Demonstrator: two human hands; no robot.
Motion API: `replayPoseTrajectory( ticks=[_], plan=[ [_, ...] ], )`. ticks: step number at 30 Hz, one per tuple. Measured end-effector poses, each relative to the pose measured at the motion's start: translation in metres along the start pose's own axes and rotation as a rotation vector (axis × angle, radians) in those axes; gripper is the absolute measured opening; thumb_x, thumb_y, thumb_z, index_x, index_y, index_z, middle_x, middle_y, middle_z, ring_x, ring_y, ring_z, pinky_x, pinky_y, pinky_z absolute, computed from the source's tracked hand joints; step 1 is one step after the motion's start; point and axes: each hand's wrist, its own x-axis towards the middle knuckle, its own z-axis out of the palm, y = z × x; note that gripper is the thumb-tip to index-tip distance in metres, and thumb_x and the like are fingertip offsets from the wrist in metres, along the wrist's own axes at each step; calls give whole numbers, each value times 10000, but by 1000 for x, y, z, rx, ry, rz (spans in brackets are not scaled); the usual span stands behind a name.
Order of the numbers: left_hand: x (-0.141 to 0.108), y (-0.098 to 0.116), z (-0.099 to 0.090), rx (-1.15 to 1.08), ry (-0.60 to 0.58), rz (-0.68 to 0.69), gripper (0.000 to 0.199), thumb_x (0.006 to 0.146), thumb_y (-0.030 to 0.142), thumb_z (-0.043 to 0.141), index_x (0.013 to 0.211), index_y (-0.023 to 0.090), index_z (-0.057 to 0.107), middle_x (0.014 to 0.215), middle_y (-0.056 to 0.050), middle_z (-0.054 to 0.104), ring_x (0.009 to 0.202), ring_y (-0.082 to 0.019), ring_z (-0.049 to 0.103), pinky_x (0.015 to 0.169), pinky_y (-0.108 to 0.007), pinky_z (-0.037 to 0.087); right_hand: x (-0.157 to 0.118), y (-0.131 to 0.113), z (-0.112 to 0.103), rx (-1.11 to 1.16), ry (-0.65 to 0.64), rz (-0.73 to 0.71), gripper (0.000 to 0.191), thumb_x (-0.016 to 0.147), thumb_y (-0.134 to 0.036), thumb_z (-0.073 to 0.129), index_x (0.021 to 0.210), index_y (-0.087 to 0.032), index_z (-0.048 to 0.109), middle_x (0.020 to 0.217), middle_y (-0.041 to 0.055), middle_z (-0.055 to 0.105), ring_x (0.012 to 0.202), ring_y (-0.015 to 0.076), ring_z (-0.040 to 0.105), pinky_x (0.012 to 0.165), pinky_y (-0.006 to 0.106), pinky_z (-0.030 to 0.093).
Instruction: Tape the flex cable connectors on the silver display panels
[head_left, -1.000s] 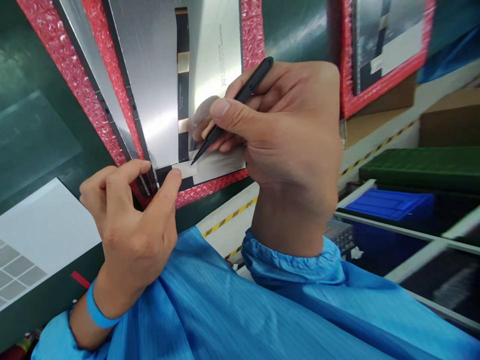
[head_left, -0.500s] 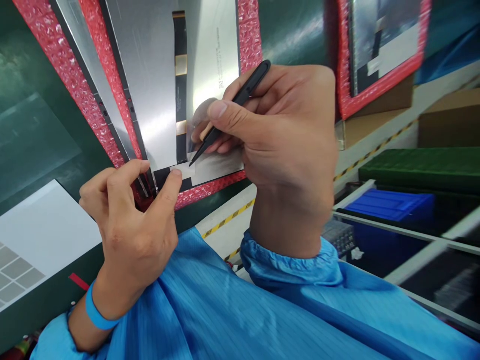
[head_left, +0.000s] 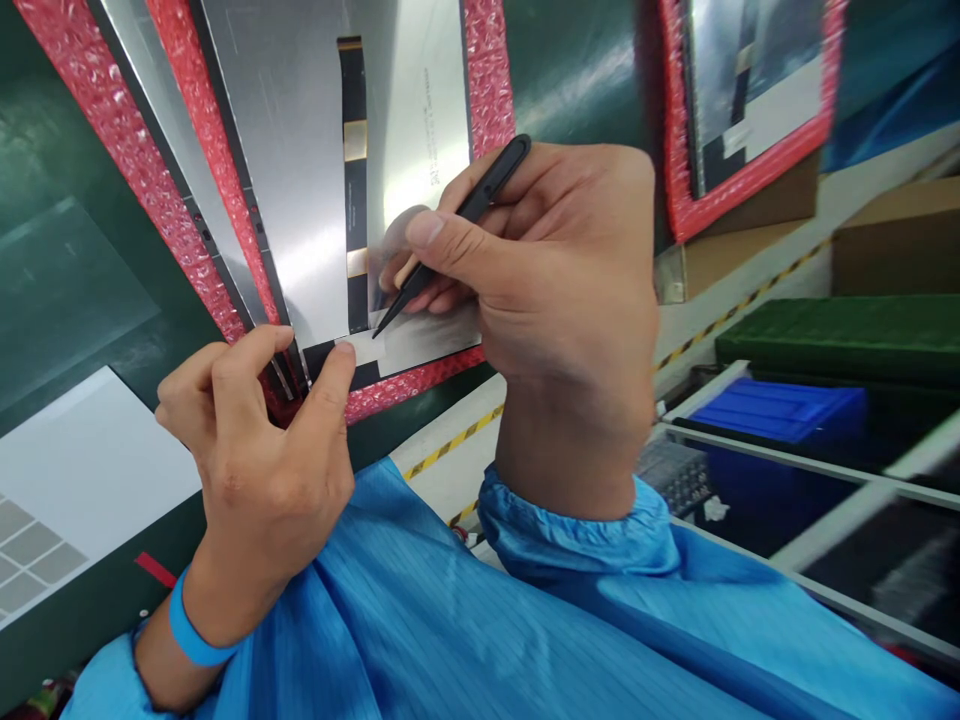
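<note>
Your dark green worktop (head_left: 555, 90) runs across the top and left of the view, with a glare streak beyond the pink bubble wrap (head_left: 491, 70). The silver panel (head_left: 270, 150) lies on that wrap, its near end close to the worktop's front edge, and a black strip (head_left: 355, 205) with gold bands runs along its face. Your right hand (head_left: 555, 250) grips a slim black tool (head_left: 484, 195), its tip at the white patch (head_left: 366, 347) near the panel's lower edge. Your left hand (head_left: 274, 470) is open, fingers bent and loosely spread, the thumb tip at that patch's left end and the forefinger by the dark panel edges. To the left, a white sheet (head_left: 135, 450) printed with grey squares lies on the worktop, a short red strip (head_left: 155, 569) just beside it. At the upper right, a second panel (head_left: 757, 45) sits framed in pink wrap, with a cardboard box (head_left: 776, 205) below it. Past your blue sleeve (head_left: 577, 540), the pale floor (head_left: 427, 445) carries yellow-and-black striped tape (head_left: 461, 437). Further right are another cardboard box (head_left: 900, 240), a green block-like thing (head_left: 832, 330) and a bright blue bin (head_left: 780, 408) behind a pale metal rail (head_left: 810, 463).
</note>
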Motion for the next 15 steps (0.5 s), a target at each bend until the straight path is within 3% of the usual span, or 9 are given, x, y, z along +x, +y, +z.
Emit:
replayPoseTrajectory(
  ticks=[8,15],
  plan=[
    [0,-1,-1,0,-6,0,305,944,123,747,1216,219,846,1299,-233,678,1170,-402,568,960,-594,469,0,1,-1,12,-4,-6,342,861,-354,946,698,-233,670,664,-10,757,544,145,688,486,241,526],
    [-1,0,-2,21,-7,-11,306,975,155,712,1241,255,828,1323,-207,678,1196,-395,572,956,-597,493,-1,1,-3,-30,-29,-33,388,778,-549,991,712,-289,711,763,23,800,597,217,698,512,372,599]
  ],
)
